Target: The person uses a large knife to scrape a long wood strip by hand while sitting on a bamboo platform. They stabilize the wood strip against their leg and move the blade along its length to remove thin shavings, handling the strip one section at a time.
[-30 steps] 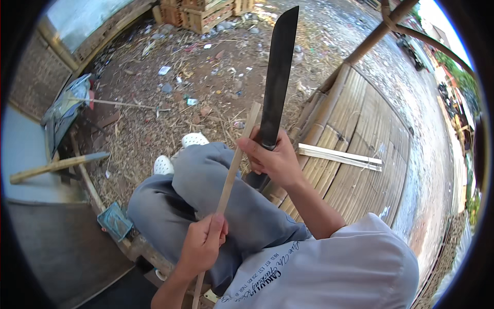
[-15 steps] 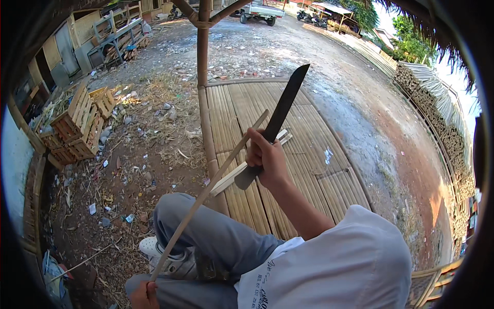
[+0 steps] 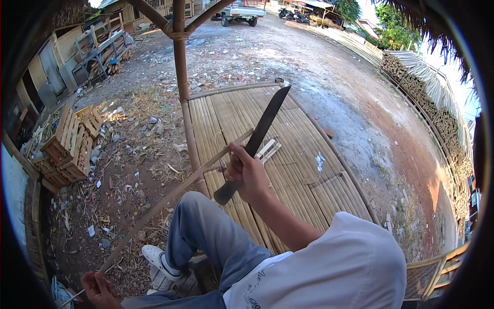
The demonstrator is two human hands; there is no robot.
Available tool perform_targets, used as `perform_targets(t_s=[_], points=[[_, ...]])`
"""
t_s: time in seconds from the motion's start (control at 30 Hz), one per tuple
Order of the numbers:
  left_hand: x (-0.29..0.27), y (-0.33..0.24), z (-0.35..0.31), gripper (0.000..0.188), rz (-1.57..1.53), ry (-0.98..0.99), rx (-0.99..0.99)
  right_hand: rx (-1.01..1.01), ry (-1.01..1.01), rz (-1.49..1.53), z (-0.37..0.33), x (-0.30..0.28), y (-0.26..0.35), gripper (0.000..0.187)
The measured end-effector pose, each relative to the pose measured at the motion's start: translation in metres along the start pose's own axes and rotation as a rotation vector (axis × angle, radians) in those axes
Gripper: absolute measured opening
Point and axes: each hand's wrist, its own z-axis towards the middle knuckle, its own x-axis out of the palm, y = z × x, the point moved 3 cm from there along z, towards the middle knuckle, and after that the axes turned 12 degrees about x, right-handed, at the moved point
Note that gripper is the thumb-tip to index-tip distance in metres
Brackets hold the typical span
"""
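Observation:
My right hand (image 3: 248,177) is closed round the handle of a machete (image 3: 268,117), its dark blade pointing up and away. A long, thin bamboo strip (image 3: 159,206) slants from that hand's thumb and fingers down to the lower left. At the strip's near end, my left hand (image 3: 100,291) has its fingers closed on it, low beside my leg. The strip's far tip rests against the machete close to the handle. Pale split pieces (image 3: 268,149) lie on the bamboo platform (image 3: 303,149) behind my right hand, partly hidden by it.
A bamboo post (image 3: 181,67) rises at the platform's far left corner. Wooden crates (image 3: 64,147) stand on the littered ground at left. Stacked bamboo poles (image 3: 422,90) line the far right, and a pale truck (image 3: 239,11) is parked at the back.
My left hand has moved left and slightly up with the strip's near end, so the strip lies flatter. My right hand, with the machete, sits a little lower and further left in view.

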Motion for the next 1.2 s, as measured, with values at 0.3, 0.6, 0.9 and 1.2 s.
perform_targets(t_s=[0.3, 0.6, 0.9, 1.2], points=[[0.037, 0.017, 0.071, 0.031, -0.639, -0.326, -0.261, 0.024, -0.048, -0.078, -0.012, -0.026, -0.013, 0.022], [0.080, -0.002, 0.013, 0.038, -0.551, -0.324, -0.292, 0.141, -0.034, -0.058, -0.032, -0.037, -0.051, 0.027], [-0.023, -0.006, 0.025, 0.036, -0.532, -0.403, -0.176, 0.017, 0.032, -0.088, -0.057, 0.005, -0.058, 0.026], [-0.035, 0.014, 0.067, 0.036, -0.542, -0.451, -0.082, 0.634, 0.429, -0.628, -0.084, -0.001, -0.148, 0.027]])
